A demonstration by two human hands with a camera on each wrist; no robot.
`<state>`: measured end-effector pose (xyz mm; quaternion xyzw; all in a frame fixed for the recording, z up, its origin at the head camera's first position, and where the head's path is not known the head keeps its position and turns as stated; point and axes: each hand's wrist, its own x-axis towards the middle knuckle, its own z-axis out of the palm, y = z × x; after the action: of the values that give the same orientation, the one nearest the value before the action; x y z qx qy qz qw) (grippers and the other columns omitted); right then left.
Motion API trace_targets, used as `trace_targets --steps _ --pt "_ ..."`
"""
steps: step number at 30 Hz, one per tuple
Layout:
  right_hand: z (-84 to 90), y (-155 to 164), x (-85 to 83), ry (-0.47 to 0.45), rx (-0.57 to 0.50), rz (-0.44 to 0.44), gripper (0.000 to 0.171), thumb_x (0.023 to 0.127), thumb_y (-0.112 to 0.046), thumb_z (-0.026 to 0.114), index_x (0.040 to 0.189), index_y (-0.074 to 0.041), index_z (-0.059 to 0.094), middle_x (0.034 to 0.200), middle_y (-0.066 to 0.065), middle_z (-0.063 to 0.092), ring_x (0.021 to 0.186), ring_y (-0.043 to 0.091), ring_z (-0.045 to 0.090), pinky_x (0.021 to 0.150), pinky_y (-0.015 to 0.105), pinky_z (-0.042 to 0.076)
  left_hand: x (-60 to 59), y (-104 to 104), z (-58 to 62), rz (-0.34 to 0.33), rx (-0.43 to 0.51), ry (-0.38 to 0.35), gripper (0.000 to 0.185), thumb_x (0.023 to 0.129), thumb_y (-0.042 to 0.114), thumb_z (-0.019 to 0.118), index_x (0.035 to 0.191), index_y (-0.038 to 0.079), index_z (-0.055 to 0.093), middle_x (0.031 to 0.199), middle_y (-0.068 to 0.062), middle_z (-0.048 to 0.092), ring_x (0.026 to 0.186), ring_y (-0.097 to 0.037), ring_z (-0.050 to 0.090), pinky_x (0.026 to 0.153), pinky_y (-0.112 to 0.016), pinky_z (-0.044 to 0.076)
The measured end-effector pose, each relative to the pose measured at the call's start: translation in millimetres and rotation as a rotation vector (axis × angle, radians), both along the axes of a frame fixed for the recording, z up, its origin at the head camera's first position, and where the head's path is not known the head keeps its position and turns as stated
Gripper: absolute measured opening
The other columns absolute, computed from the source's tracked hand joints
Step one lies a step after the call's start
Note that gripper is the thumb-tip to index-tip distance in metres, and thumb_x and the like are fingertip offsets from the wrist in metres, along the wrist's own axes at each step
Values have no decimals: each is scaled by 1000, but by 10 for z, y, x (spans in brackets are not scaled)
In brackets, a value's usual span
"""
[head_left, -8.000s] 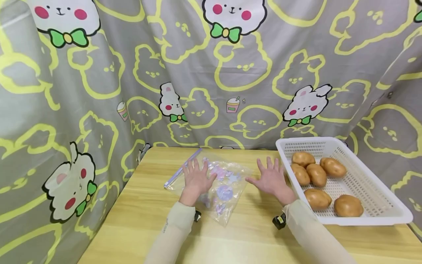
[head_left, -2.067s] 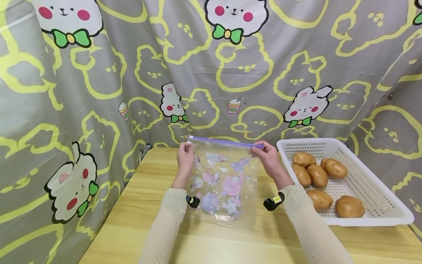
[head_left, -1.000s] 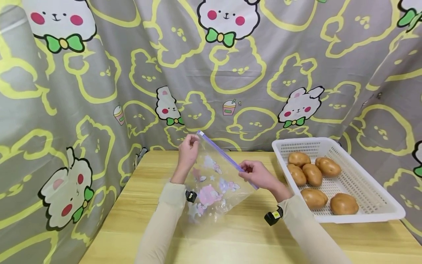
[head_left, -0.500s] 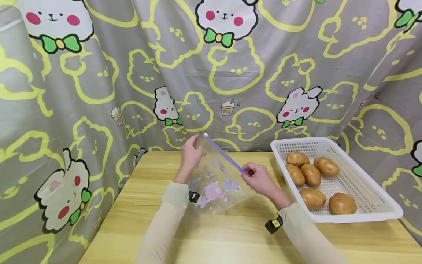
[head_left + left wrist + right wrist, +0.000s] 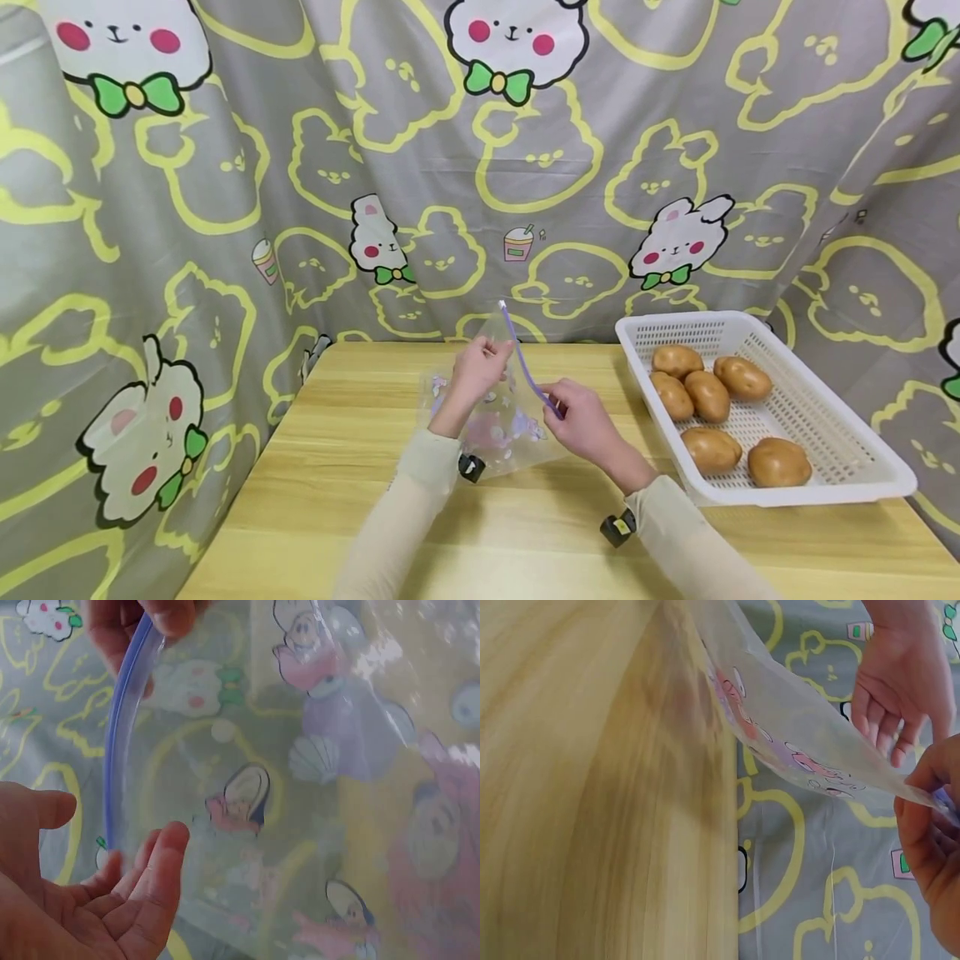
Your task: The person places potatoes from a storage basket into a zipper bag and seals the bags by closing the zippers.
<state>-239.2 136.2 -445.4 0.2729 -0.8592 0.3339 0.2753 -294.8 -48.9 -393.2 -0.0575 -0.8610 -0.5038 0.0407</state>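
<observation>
- We see both hands working on a clear zip bag [image 5: 498,417] with cartoon prints, which is held up over the middle of the wooden table [image 5: 360,517]
- The right hand [image 5: 581,421] pinches the purple zip strip [image 5: 525,371] at its lower end, with the thumb and the curled fingers closed on it; the right wrist view shows the same pinch at the edge of the bag [image 5: 810,750]
- The left hand [image 5: 480,371] is at the upper part of the bag mouth. In the left wrist view its fingers [image 5: 150,885] are only lightly bent and lie against the clear film just beside the strip [image 5: 116,757], so we think this hand is open and touches the bag, but the head view is too small to confirm it
- The zip strip runs steeply, from a high end near the curtain [image 5: 225,167] down to the right hand
- The lower part of the bag hangs down near the table between the two forearms; we cannot tell if it touches the wood
- On the right side of the table stands a white plastic basket [image 5: 847,467] with holes in it, well apart from the bag
- In the basket lie five potatoes [image 5: 712,396]; three are close together at the far end and two lie nearer to us
- Behind the table hangs the grey curtain with yellow outlines and white bears
</observation>
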Motion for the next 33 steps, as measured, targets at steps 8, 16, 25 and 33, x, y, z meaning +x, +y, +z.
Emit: trace_targets --steps 8,16,25,33 --pt "-8 -49 63 131 49 14 28 71 5 69 98 -1 70 73 -2 50 57 4 46 46 15 42 12 120 -34 -4 55 -28 29 89 35 61 91 7 53 70 -3 66 61 -25 68 47 -27 53" --pt "-25 -80 107 32 -6 8 26 72 6 69 97 -2 69 72 -5 49 57 3 47 46 15 43 -6 150 -92 -24 285 -99 21 90 14 54 87 -3 67 71 -10 66 57 -16 65 58 -31 59" --pt "-5 -127 149 -284 -179 25 14 86 -11 70 97 -4 69 75 -5 57 55 6 50 46 21 46 46 144 -103 -76 390 -116 20 92 10 53 90 -5 66 72 -10 65 57 -15 64 54 -27 58" --pt "14 -147 153 -499 -314 -20 16 89 -20 67 99 -7 68 82 0 61 51 12 50 40 24 42 45 167 -160 -81 471 -152 21 94 11 56 97 -7 65 79 -12 66 67 -15 64 61 -26 59"
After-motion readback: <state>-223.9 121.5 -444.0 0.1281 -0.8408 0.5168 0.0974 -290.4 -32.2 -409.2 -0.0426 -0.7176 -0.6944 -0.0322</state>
